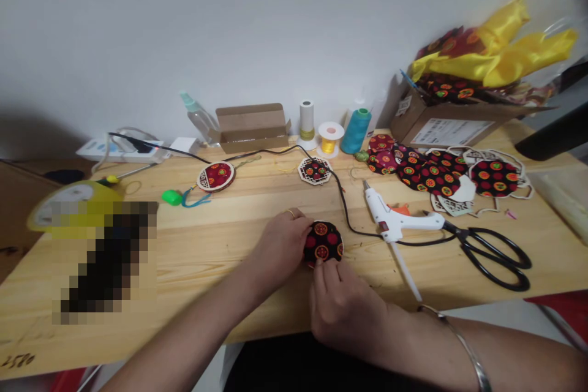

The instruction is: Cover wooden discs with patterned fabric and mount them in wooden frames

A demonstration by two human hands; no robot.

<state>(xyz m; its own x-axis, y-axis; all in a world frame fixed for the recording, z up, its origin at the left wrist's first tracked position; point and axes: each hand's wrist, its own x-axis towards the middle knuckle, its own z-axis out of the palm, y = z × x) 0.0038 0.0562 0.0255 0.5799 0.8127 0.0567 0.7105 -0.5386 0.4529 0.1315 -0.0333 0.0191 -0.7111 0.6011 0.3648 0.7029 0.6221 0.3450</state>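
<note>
Between my two hands is a round fabric-covered disc point(324, 242), black with red and orange circle patterns and a pale edge. My left hand point(287, 239) grips its left side with fingers closed. From below, my right hand point(342, 297) pinches the lower edge between thumb and fingers. To the right lies a white glue gun point(386, 220) with a glue stick in its rear and a black cord. Black-handled scissors point(487, 251) rest beside it, blades partly hidden behind the glue gun. Farther back lies an octagonal wooden lattice piece point(315, 170) with matching fabric.
A finished-looking round ornament point(215, 176) and a green clip-like object point(172, 197) lie left. Thread spools point(356, 131) and an open small box point(252, 128) line the wall. Patterned fabric pieces point(427, 171) are heaped at right, before a full cardboard box point(450, 125). A yellow tape-like object point(76, 205) is far left.
</note>
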